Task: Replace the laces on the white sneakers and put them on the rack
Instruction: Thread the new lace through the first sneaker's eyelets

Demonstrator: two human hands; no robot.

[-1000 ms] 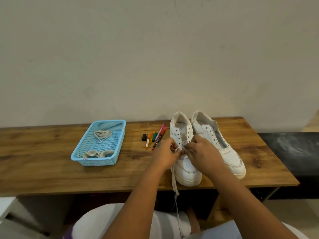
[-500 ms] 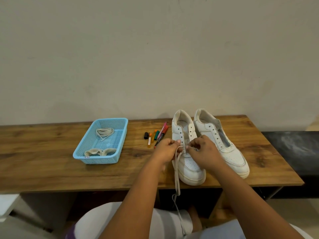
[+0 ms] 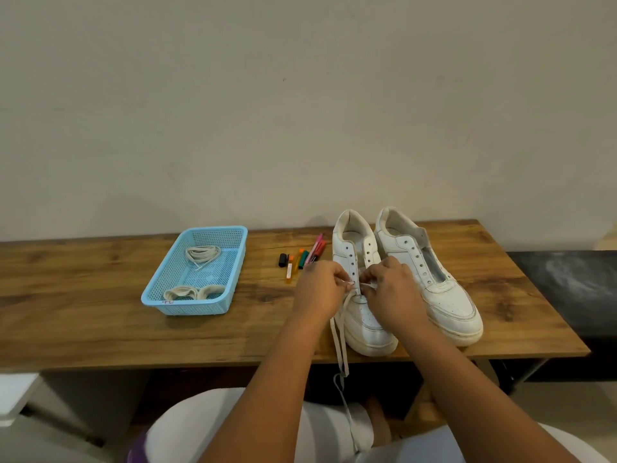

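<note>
Two white sneakers stand side by side on the wooden table [image 3: 100, 332], toes toward me. Over the lower eyelets of the left sneaker [image 3: 365, 324], my left hand [image 3: 320, 289] pinches a white lace [image 3: 339, 342] that trails off the table's front edge onto my lap. My right hand [image 3: 392, 292] pinches the lace's other end at the eyelets on the sneaker's right side. The right sneaker [image 3: 440, 292] has no lace, its eyelets bare and its tongue showing.
A light blue plastic basket [image 3: 230, 262] at the table's left middle holds loose cream laces [image 3: 202, 253]. Several coloured marker pens [image 3: 302, 259] lie between the basket and the sneakers. A dark bench [image 3: 567, 285] stands to the right of the table.
Both hands have stayed at the left sneaker's lower eyelets, working the lace. The view has tilted up slightly, so the table sits lower in the frame.
</note>
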